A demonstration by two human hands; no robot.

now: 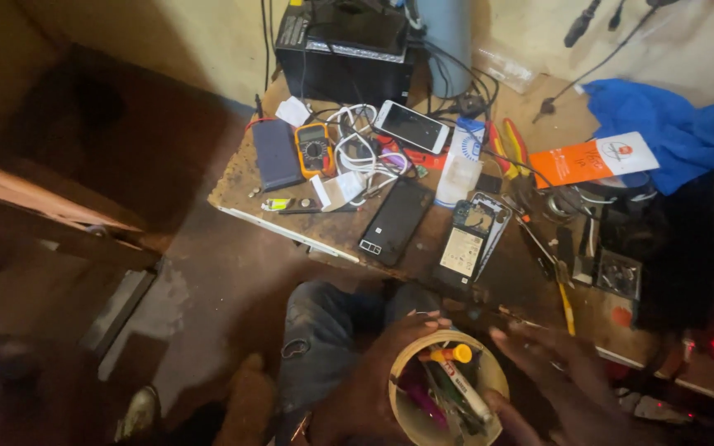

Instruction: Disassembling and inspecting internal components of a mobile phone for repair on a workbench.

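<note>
My left hand (373, 372) grips the rim of a round cream-coloured tub (444, 388) held over my lap. The tub holds several small tools, among them a yellow-capped tube and a white pen-like tool. My right hand (559, 376) hovers beside the tub's right rim, fingers spread and blurred, holding nothing that I can see. Just beyond the tub, on the worn wooden workbench (237, 177), lies an opened phone with its battery showing (471, 244) and a black phone back cover (394, 221).
On the bench are a yellow multimeter (314, 149), a dark power bank (276, 154), white cables (361, 149), a white phone (411, 126), a white bottle (459, 169), an orange card (592, 158), a blue cloth (671, 128), screwdrivers and a black box (345, 49).
</note>
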